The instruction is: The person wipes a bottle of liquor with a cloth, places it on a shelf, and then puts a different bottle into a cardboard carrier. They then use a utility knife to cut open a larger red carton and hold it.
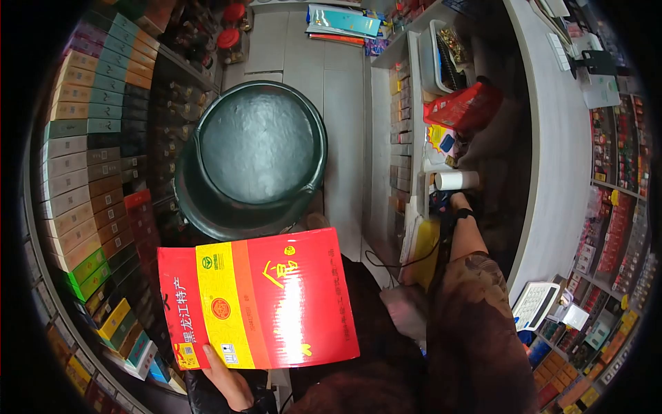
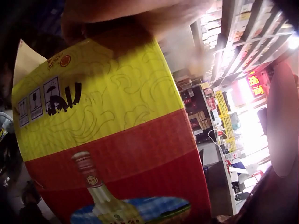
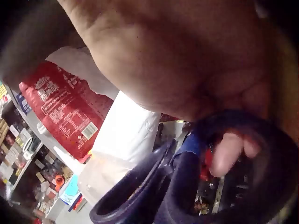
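In the head view my left hand [image 1: 229,383] grips a red and yellow cardboard box [image 1: 265,297] by its lower edge, thumb on the printed face. The left wrist view shows the box's side [image 2: 107,135] close up, with a bottle picture and black marker writing. My right hand [image 1: 460,201] reaches down to a low shelf on the right, beside a white paper roll [image 1: 456,181]. In the right wrist view it holds dark blue-handled scissors [image 3: 180,196], fingertips [image 3: 227,156] showing through one loop. The scissors' blades are mostly hidden.
A large dark green round-topped tub or stool [image 1: 262,145] stands on the floor ahead. Stacked cartons [image 1: 69,165] line the left side. On the right are a red plastic basket [image 1: 462,107], a white bin [image 1: 434,62], a long counter [image 1: 562,172] and a calculator [image 1: 536,305].
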The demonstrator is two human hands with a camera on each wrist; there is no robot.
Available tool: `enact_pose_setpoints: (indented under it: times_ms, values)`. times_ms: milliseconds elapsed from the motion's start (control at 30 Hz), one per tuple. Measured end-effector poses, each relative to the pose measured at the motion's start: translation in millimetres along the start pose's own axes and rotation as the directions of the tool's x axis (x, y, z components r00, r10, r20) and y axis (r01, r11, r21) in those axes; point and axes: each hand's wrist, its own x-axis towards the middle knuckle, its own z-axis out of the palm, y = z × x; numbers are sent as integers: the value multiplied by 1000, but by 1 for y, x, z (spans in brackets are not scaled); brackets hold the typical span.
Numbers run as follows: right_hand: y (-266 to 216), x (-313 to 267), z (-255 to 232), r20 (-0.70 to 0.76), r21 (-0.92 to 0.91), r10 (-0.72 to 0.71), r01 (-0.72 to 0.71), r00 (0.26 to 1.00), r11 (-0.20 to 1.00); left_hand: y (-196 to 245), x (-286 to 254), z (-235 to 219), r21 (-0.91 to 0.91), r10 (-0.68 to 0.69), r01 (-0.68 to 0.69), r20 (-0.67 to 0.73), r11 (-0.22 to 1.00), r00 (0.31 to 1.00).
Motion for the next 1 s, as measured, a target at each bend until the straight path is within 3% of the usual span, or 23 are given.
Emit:
enact_pose_setpoints:
  times_ms: [233, 533, 767, 967, 1000]
  values:
    - [5, -2, -7, 16, -46, 6, -6, 1000, 999, -8, 5, -6, -29, 3, -3, 1, 1000, 1000]
    - [-19, 9, -11, -155, -287, 56, -99, 986, 953, 2, -1, 1, -60, 20, -18, 35, 998, 999]
    - [-4, 2, -4, -263, -367, 66, -163, 963, 916, 1, -8, 0, -82, 18, -13, 66, 997, 998]
    - [-24, -31, -11, -210, -277, 94, -152, 973, 949, 15, -27, -9, -100, 71, -66, 45, 993, 996]
    - [-25, -30, -8, -250, -192, 72, -122, 966, 974, 16, -29, -14, -122, 79, -73, 42, 990, 996]
